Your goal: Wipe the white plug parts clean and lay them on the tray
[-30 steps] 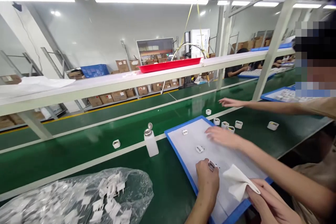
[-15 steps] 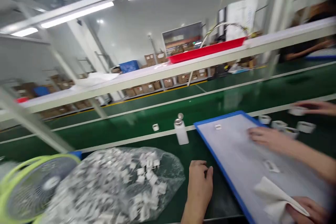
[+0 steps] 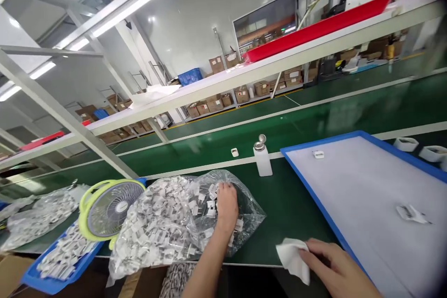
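White plastic parts (image 3: 159,226) lie in a clear bag (image 3: 254,218) along the near edge of the bench (image 3: 270,242); left hand (image 3: 227,202) down among them, grip hidden, can't tell; right hand (image 3: 328,260) pinching a white cloth (image 3: 292,257) beside the blue-rimmed tray (image 3: 356,186).

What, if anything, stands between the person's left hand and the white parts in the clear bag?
Nothing solid shows in the way: the left hand is right by the white parts in the clear bag. Whether a layer of its film lies between cannot be told.
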Available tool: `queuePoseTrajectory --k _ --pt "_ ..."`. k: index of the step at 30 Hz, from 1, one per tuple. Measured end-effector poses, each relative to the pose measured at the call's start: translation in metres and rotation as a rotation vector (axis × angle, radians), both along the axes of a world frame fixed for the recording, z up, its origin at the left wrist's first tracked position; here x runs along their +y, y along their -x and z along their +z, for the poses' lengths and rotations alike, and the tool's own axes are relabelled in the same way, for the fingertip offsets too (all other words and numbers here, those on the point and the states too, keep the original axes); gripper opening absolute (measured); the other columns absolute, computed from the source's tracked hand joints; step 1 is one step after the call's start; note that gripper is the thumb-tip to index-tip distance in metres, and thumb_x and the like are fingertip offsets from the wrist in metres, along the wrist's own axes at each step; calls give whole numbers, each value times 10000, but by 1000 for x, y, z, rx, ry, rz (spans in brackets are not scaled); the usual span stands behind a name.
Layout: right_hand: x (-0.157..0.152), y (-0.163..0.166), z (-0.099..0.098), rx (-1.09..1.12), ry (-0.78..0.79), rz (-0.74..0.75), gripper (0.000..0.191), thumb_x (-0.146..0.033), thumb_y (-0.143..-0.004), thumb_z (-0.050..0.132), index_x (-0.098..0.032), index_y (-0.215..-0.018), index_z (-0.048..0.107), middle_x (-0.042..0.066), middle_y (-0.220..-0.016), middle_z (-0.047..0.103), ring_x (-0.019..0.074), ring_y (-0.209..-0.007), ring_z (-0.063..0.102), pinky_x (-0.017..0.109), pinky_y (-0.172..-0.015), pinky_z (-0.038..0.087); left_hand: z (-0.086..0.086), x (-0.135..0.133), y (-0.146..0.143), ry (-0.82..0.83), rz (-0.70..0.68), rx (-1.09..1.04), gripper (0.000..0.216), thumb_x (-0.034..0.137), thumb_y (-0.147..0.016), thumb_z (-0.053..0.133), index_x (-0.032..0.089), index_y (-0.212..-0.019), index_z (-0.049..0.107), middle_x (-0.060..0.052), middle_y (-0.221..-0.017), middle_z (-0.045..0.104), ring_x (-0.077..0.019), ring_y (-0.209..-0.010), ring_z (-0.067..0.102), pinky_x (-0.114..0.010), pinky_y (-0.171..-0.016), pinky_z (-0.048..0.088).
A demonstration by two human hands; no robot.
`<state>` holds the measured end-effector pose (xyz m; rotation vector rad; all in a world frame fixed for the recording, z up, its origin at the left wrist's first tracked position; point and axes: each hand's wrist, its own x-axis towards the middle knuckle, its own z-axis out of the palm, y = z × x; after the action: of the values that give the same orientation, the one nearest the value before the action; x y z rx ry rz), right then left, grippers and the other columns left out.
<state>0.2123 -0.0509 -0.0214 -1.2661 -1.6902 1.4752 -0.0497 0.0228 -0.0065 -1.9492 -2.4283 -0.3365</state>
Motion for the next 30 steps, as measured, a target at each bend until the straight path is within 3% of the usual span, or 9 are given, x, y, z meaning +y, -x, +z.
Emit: queuePoseTrajectory --k 5,10,13,16,18,21,24,27,30 --pt "-5 1 4 310 468 -302 345 -468 -770 694 -198 -575 604 -14 -592 492 140 -584 430 249 -544 366 9 9 5 100 -1 87 350 -73 -837 401 54 -857 726 -220 -962 703 -300 -1025 627 -378 -892 432" --pt "-9 -9 -2 532 626 -379 282 -469 -738 758 -192 -782 724 30 -750 639 208 -762 587 302 -696 491 13 -4 -19 119 -18 6 298 76 -922 454 96 -797 723 -157 -811 713 -229 -795 666 -308 -724 415" --pt "-2 -13 -8 374 431 -422 332 -521 -801 685 -191 -832 714 30 -769 650 229 -813 602 318 -754 489 5 -21 -59 134 -78 -103 307 113 -916 484 141 -736 732 -115 -736 723 -200 -705 674 -289 -662 397" --pt "9 -13 -12 74 34 -428 428 -566 -914 522 -209 -698 617 8 -687 559 194 -690 541 298 -631 438 -8 -35 -98 141 -106 -191 284 102 -889 504 137 -731 737 -134 -754 734 -221 -721 693 -295 -654 407" --pt "15 -12 -13 -33 -160 -422 448 -554 -960 443 -212 -726 611 18 -749 569 184 -671 527 304 -613 422 -14 -43 -110 141 -122 -235 291 153 -920 501 129 -758 741 -146 -778 735 -239 -742 697 -304 -668 431" --pt "17 -11 -16 -78 -275 -413 405 -495 -998 407 -209 -921 683 59 -965 629 195 -758 573 330 -702 457 -17 -54 -104 107 -150 -375 321 272 -975 473 115 -1036 745 -144 -889 748 -254 -834 702 -323 -765 483" --pt "16 -7 -22 -134 -367 -370 381 -388 -1036 365 -200 -1069 695 101 -1077 629 230 -911 603 372 -813 485 -18 -61 -83 93 -204 -594 435 274 -930 541 163 -1345 608 -128 -1099 719 -255 -938 672 -341 -833 505" --pt "16 2 -29 -176 -444 -280 349 -266 -1035 366 -188 -1150 686 121 -1111 639 258 -1049 578 415 -910 487 -24 -62 -71 121 -277 -672 467 174 -833 611 200 -1298 643 -99 -1085 704 -247 -897 646 -353 -819 515" --pt "17 13 -38 -181 -544 -109 350 -140 -1003 396 -210 -1201 676 92 -1168 662 229 -1078 561 378 -938 501 -35 -60 -73 81 -375 -687 416 53 -794 539 191 -1148 709 -89 -1015 708 -240 -911 636 -367 -858 513"
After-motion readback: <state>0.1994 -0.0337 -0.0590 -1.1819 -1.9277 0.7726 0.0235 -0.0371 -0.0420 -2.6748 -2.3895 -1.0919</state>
